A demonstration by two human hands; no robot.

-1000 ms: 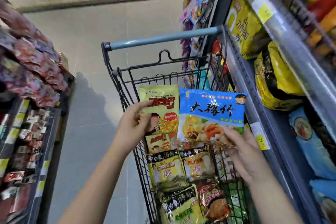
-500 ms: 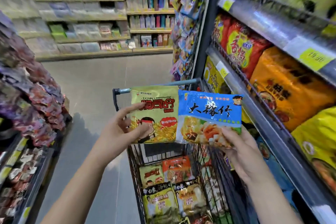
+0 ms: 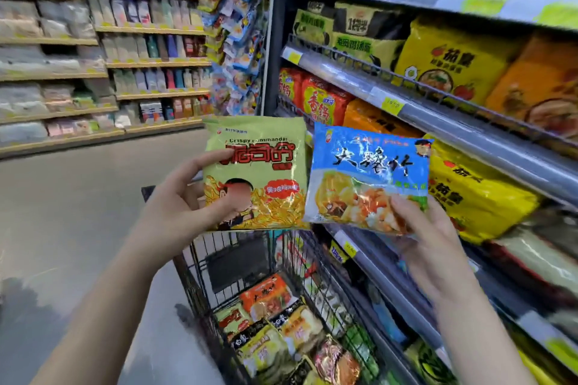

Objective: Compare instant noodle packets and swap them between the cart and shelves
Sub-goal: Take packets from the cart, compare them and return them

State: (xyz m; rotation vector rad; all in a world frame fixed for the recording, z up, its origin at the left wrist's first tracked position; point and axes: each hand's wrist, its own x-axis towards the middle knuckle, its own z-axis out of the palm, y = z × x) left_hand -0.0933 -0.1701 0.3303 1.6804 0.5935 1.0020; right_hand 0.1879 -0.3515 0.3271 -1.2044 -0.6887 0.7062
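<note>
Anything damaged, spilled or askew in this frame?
Nothing stands out. The left hand holds the green packet and the right hand the blue packet, side by side above the cart, both intact. The other packets lie loosely piled in it, none visibly torn.

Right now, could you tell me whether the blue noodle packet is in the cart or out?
Out. The right hand holds the blue noodle packet by its lower right corner, up above the cart.
</note>
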